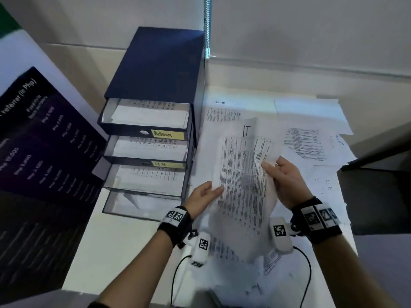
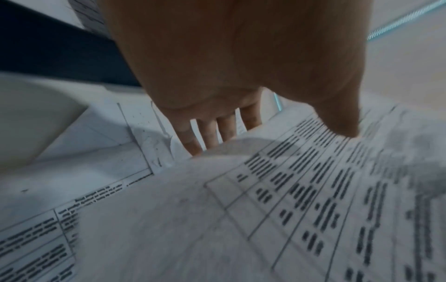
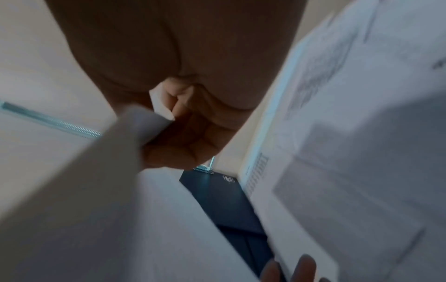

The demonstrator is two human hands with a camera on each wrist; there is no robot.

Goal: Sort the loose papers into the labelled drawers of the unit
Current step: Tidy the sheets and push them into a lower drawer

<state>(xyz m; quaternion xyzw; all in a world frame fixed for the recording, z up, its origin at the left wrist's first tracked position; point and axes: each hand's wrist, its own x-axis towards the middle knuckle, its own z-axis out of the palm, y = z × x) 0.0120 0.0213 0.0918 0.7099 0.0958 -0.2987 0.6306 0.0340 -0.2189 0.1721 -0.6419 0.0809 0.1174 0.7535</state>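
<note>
A printed sheet (image 1: 242, 185) is held up between both hands above the table. My left hand (image 1: 205, 195) pinches its left edge, thumb (image 2: 342, 118) on top and fingers (image 2: 210, 133) beneath. My right hand (image 1: 282, 176) grips its upper right corner, fingers (image 3: 188, 133) curled round the paper (image 3: 96, 181). Behind it a sheet marked "IT" (image 1: 246, 130) stands up. The dark blue drawer unit (image 1: 155, 85) stands to the left with its drawers pulled out; the top one is labelled "Admin" (image 1: 165, 134), the second label (image 1: 166, 164) is blurred. Papers lie in the drawers.
Loose printed sheets (image 1: 307, 141) cover the white table (image 1: 124, 241), one marked "Admin" (image 1: 220, 107) by the unit. A dark poster (image 1: 44, 163) leans at the left. A dark surface (image 1: 378, 185) borders the table's right edge. Wrist cables (image 1: 307, 270) hang near the front.
</note>
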